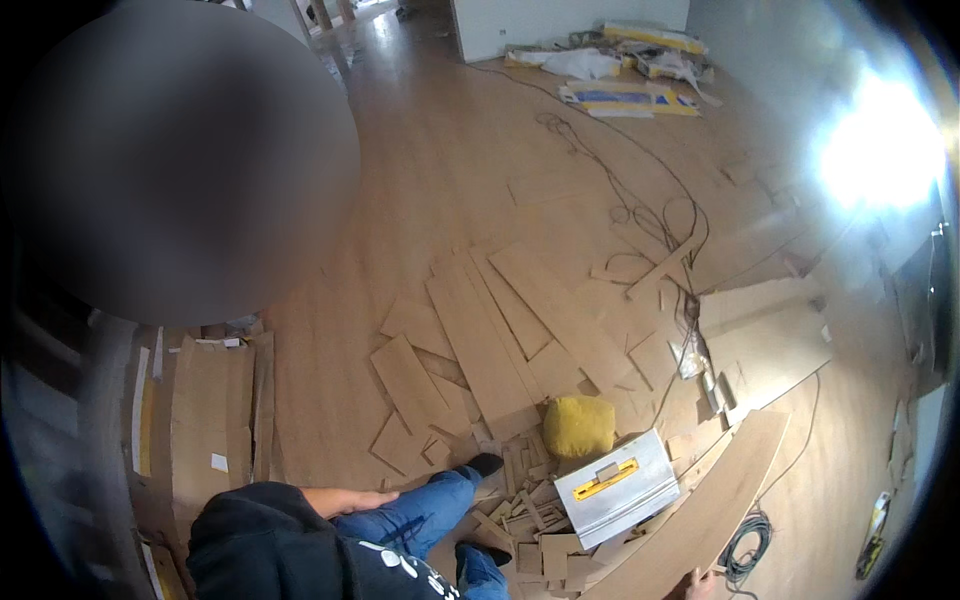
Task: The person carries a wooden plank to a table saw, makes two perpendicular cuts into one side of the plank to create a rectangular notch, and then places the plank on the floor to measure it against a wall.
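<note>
My left hand [377,500] lies flat on my left thigh in blue jeans [425,515], fingers stretched out, holding nothing. At the lower right edge my right hand [701,584] is closed on the near edge of a long wood floor plank [715,485]. The plank slants up and away to the right; the hand is partly cut off by the picture's edge. Left of the plank stands a pale grey box [625,505] with a yellow tool-like shape [605,480] on its face. A yellow rounded bundle [579,427] sits behind the box.
Offcuts [540,505] lie around my feet, with loose boards [470,340] beyond. Dark cables [655,220] trail across the floor; a coiled cable [746,548] lies beside the plank. Cardboard [210,410] stands left, wrapped packs [620,65] far back. A blurred patch hides the upper left.
</note>
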Action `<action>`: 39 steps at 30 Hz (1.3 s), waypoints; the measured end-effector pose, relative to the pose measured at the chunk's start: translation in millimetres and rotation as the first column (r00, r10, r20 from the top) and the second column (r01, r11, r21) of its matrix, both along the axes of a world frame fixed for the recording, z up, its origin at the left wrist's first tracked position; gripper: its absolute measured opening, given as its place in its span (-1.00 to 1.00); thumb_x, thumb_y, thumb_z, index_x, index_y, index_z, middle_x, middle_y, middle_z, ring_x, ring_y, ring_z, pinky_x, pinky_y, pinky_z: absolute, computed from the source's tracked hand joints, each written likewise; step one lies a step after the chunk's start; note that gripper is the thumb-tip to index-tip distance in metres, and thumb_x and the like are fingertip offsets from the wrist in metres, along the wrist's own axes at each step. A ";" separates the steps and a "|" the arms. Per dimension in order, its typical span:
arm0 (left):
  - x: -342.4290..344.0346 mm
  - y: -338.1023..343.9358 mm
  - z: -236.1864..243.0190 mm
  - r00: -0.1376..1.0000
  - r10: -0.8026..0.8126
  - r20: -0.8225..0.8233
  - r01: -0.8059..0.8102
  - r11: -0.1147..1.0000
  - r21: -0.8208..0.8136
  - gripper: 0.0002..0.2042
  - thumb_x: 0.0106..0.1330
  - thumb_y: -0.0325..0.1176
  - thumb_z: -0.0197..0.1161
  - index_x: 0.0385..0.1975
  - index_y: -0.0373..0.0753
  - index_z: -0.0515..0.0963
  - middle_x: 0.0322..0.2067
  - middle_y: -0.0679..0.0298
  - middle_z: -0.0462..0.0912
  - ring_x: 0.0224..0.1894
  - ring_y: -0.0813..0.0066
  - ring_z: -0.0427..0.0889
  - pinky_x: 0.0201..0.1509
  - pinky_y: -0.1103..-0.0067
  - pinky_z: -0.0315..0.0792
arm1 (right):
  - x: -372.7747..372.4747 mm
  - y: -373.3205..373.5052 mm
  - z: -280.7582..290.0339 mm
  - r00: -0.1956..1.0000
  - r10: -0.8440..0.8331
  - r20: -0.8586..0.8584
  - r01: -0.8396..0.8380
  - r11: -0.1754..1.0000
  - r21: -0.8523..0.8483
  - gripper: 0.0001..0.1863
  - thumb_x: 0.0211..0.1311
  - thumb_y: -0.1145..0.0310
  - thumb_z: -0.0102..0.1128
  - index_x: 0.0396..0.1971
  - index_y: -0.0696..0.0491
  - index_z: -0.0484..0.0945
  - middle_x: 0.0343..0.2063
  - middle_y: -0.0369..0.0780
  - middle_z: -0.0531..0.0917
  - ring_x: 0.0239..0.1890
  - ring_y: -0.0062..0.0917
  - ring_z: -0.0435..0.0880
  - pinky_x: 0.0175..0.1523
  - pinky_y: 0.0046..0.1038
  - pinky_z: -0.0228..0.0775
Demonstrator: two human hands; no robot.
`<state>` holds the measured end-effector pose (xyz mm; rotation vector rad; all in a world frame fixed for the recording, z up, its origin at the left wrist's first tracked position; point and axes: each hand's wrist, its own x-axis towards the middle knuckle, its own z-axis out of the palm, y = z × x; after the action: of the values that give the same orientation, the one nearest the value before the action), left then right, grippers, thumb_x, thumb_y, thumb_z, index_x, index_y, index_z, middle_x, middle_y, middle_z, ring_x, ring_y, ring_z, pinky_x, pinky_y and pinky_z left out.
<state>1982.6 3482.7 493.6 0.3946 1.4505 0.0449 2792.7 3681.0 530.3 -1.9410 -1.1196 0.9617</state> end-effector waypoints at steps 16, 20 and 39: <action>277.6 217.6 225.6 0.860 -0.195 0.472 0.203 0.979 0.034 -0.38 0.51 0.15 -0.02 0.32 -0.24 0.39 -0.08 0.21 0.59 -0.02 0.33 0.54 0.10 0.45 0.46 | -454.4 -256.0 382.6 0.568 0.212 0.795 -0.223 0.970 -0.099 -0.79 0.19 0.27 0.14 -0.19 -0.07 0.60 -0.49 -0.31 0.62 -0.46 -0.45 0.67 -0.36 -0.39 0.54; 256.3 132.4 223.4 0.880 -0.240 0.411 0.287 0.956 -0.055 -0.43 0.52 0.07 -0.01 0.29 -0.28 0.39 -0.04 0.16 0.59 0.01 0.27 0.56 0.13 0.38 0.48 | -480.5 -320.9 387.2 0.608 -0.106 0.787 0.047 0.994 0.098 -0.86 0.26 0.25 0.09 -0.42 -0.06 0.59 -0.50 -0.28 0.67 -0.40 -0.37 0.72 -0.28 -0.28 0.57; 442.1 -129.0 472.9 0.665 -0.746 0.039 -0.018 0.037 0.999 -0.42 0.51 0.07 0.06 0.04 -0.46 0.56 -0.06 -0.10 0.67 0.02 0.02 0.63 0.09 0.22 0.55 | -445.5 -722.2 451.2 0.454 -0.839 0.300 0.736 0.543 0.405 -0.52 0.24 -0.11 0.31 -0.24 0.07 0.58 -0.37 -0.09 0.71 -0.20 -0.11 0.72 -0.07 -0.13 0.55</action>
<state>2424.7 3353.7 966.5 1.7826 0.3506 0.6649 2347.3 2958.8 981.5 -2.1905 -0.3442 -0.1774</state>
